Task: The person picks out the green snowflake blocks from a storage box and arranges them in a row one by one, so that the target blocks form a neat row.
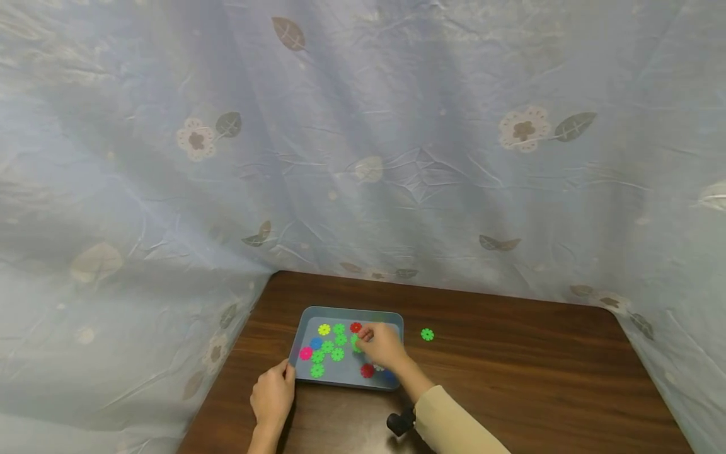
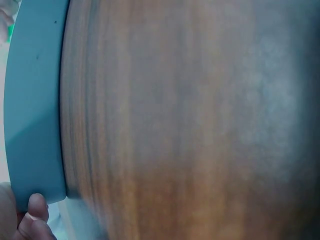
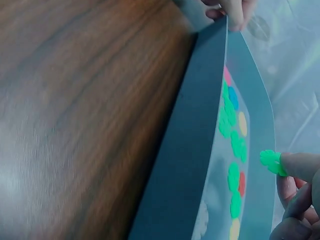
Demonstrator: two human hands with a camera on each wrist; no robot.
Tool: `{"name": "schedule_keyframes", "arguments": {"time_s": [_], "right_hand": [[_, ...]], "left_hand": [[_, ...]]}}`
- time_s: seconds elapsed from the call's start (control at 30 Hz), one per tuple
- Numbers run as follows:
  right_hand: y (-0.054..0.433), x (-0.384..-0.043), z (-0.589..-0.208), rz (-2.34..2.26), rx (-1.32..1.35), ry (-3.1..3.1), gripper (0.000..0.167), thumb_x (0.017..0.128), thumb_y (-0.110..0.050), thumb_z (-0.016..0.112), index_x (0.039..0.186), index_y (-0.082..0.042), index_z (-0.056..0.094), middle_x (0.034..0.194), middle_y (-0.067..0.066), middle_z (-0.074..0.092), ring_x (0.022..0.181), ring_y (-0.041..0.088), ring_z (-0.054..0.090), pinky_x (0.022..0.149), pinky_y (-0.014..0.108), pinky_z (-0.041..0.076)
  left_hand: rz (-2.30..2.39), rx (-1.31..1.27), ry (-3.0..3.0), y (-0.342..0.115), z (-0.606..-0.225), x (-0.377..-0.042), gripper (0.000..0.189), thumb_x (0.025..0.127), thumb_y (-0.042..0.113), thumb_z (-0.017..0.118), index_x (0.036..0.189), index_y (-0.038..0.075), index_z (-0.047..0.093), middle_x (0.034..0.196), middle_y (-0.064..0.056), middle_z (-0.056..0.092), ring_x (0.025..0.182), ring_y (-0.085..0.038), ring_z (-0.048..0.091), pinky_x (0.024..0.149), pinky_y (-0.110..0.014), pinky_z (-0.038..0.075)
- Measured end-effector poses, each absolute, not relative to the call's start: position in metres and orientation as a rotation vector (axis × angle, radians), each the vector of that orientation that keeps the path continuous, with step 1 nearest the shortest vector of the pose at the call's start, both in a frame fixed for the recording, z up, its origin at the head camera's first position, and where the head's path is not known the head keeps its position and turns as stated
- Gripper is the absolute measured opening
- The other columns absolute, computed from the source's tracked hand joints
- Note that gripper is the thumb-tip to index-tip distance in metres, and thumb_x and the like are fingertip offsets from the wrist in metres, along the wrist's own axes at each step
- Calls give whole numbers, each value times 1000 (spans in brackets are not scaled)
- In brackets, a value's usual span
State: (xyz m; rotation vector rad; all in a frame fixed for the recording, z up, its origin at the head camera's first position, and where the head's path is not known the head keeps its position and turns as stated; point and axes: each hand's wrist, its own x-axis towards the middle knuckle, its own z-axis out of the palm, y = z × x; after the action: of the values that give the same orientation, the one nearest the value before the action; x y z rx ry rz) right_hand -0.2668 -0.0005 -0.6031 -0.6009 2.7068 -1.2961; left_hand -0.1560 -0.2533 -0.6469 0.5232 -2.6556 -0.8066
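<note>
A grey-blue tray (image 1: pixel 351 380) holds several flower-shaped plastic discs, among them green discs (image 1: pixel 337 354), a yellow disc (image 1: pixel 324 329), a pink disc (image 1: pixel 306 353) and a red disc (image 1: pixel 367 371). My left hand (image 1: pixel 273 394) grips the tray's near left corner, its fingertips curled at the wall in the left wrist view. Over the right part of the tray, my right hand (image 1: pixel 382 345) pinches a green flower-shaped disc (image 3: pixel 271 162) between thumb and finger. That hand hides some discs beneath it in the head view.
One loose green disc (image 1: pixel 427 334) lies on the brown wooden table (image 1: pixel 510 359), right of the tray. A patterned pale curtain (image 1: pixel 368 126) hangs behind the table and along its left side. A black device (image 1: pixel 400 422) is on the right wrist.
</note>
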Motion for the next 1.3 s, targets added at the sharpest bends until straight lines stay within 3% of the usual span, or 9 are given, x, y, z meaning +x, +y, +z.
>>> {"name": "schedule_keyframes", "arguments": {"time_s": [0.2, 0.43, 0.83, 1.07, 1.3], "right_hand": [[20, -272, -600, -1321, -526, 2728, 5, 93, -16, 77, 94, -13, 73, 84, -6, 69, 69, 11, 60, 62, 32, 49], [44, -281, -598, -1357, -427, 2754, 7, 94, -18, 76, 96, -12, 74, 87, -3, 70, 77, 14, 63, 65, 35, 51], [91, -295, -602, -1399, -234, 2848, 8, 91, -19, 80, 93, -13, 75, 82, -6, 70, 78, 14, 65, 73, 39, 53], [122, -300, -610, -1428, -111, 2875, 12, 90, -18, 81, 94, -9, 76, 82, -2, 71, 76, 17, 65, 69, 38, 53], [152, -303, -621, -1405, -6, 2917, 14, 90, -19, 79, 97, -8, 76, 87, 0, 73, 83, 21, 69, 77, 44, 54]], "left_hand": [[-796, 525, -2645, -254, -646, -155, 30, 99, 19, 60, 118, 6, 79, 100, -23, 76, 58, -32, 62, 46, -54, 47], [-783, 539, -2647, -254, -647, -155, 30, 98, 19, 61, 117, 7, 79, 101, -23, 76, 61, -35, 64, 50, -58, 49], [-780, 541, -2650, -252, -645, -156, 30, 97, 19, 61, 117, 7, 80, 101, -23, 76, 63, -38, 66, 51, -59, 49], [-765, 543, -2659, -251, -645, -157, 30, 97, 20, 61, 117, 8, 80, 101, -23, 76, 67, -42, 68, 52, -59, 49], [-767, 541, -2662, -250, -647, -157, 31, 98, 21, 60, 117, 7, 79, 101, -23, 76, 66, -41, 68, 52, -59, 49]]}}
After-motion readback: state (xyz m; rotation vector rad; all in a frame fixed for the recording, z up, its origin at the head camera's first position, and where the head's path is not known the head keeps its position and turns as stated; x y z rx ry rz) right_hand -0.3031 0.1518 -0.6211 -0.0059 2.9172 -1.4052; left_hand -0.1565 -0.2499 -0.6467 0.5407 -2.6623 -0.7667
